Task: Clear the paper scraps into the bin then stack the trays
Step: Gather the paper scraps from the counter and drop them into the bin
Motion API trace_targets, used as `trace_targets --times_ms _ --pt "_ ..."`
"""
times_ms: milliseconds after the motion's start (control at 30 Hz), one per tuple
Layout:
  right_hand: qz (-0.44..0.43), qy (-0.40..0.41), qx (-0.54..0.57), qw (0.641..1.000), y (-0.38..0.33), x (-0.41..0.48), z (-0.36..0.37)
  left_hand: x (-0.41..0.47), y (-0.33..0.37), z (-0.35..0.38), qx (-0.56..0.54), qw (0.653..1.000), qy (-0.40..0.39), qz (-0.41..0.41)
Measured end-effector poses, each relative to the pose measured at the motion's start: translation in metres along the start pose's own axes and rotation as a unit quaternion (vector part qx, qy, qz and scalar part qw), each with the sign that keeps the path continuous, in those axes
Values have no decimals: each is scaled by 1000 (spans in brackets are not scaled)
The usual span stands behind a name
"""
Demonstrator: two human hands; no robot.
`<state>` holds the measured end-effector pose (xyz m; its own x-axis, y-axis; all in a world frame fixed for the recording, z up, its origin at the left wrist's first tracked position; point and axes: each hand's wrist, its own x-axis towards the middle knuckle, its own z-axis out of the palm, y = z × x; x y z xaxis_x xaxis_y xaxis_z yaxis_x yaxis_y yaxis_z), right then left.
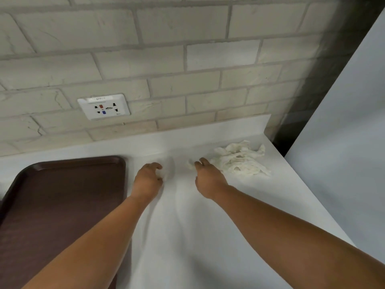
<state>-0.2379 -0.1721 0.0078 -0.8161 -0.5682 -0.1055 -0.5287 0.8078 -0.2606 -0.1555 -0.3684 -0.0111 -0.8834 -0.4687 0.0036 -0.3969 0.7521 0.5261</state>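
Observation:
A heap of crumpled white paper scraps lies on the white counter near its back right corner. My right hand rests just left of the heap, fingers curled, with a small blurred scrap at its fingertips. My left hand is on the counter a little further left, fingers bent, nothing clearly in it. A dark brown tray lies flat at the left, its right edge beside my left forearm. No bin is in view.
The white counter ends at a raised back lip under a brick wall with a socket plate. The counter's right edge runs diagonally beside a pale panel, with a dark gap at the corner.

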Motion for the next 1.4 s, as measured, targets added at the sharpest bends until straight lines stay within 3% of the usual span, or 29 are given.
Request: trace_targets --times_ms 167,267,333,467,600,733,967,1200,1400 --pt "15 -36 -74 997 -18 16 19 -8 -17 -9 -11 1000 9 -13" --pt "-8 12 -80 997 -23 10 28 -16 -21 -13 -10 1000 6 0" --pt "-48 42 -56 996 -24 1 32 -21 -20 -14 -36 999 4 -4" --pt "-112 86 94 986 -19 -18 46 -31 -13 -10 -88 996 -9 -7" --pt "-82 106 159 978 -19 -39 48 -39 -4 -4 -102 994 -24 -16" --pt "-20 122 121 985 -16 -51 49 -45 2 1 -125 991 -35 -34" --pt "-4 145 65 987 2 -53 28 -48 14 1 -172 981 -60 -68" --pt "55 -15 -107 993 18 -56 -8 -52 29 4 -155 982 -88 -61" --pt "95 46 -47 993 29 -46 -44 -52 36 8 -138 983 -106 -54"
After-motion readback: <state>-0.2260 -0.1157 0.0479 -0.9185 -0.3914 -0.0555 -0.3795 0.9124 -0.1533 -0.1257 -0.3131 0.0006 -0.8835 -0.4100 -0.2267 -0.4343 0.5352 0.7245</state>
